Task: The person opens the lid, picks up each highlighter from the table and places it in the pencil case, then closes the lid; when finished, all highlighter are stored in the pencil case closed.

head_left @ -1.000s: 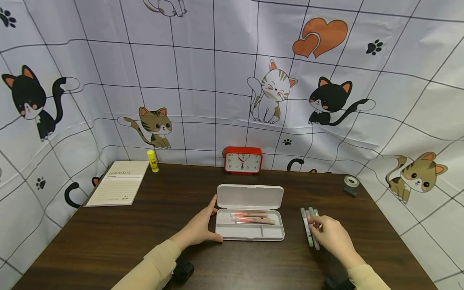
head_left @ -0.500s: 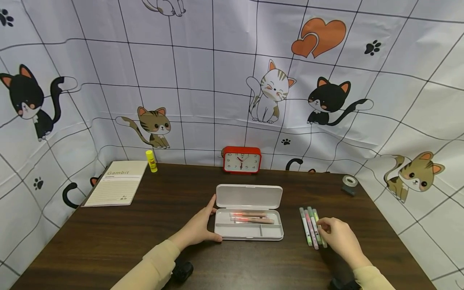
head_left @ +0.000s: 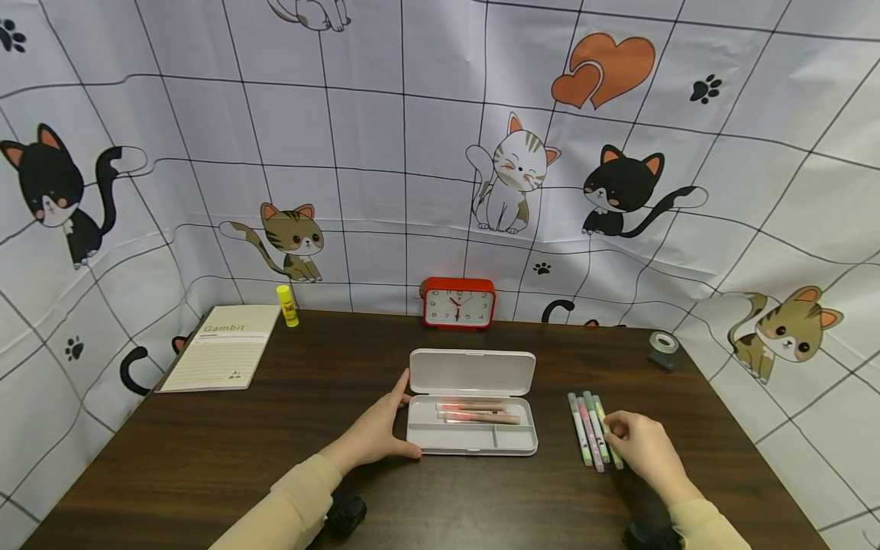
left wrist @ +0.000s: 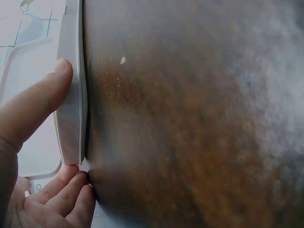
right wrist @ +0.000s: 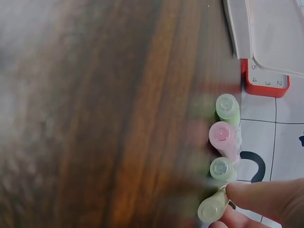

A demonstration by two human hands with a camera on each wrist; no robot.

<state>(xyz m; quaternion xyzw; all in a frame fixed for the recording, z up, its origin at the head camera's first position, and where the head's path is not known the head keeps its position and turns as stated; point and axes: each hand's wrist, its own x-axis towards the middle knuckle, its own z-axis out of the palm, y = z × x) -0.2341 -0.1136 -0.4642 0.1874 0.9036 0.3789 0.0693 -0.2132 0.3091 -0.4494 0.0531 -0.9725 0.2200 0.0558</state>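
Observation:
An open pencil case (head_left: 445, 441) with several pinkish pens (head_left: 484, 418) in its back compartment lies at the middle of the table. My left hand (head_left: 374, 433) holds its left end, thumb on the front wall and fingers at the side. In the left wrist view the thumb (left wrist: 47, 95) presses the front wall of the case (left wrist: 71, 114). Right of the case, several markers lie side by side, among them a pink marker (head_left: 591, 435). My right hand (head_left: 642, 447) pinches the rightmost one, a yellow-green marker (right wrist: 212, 209), between thumb and fingers.
A red clock (head_left: 458, 303) stands behind the case. At the back left are a notebook (head_left: 220, 351) and a yellow glue stick (head_left: 287, 307). A tape roll (head_left: 663, 344) sits at the back right. A cat-print curtain (head_left: 412, 153) hangs behind the table.
My right hand has shifted right from over the middle of the markers to the rightmost one, whose near end has swung slightly right. The left hand stays at the case.

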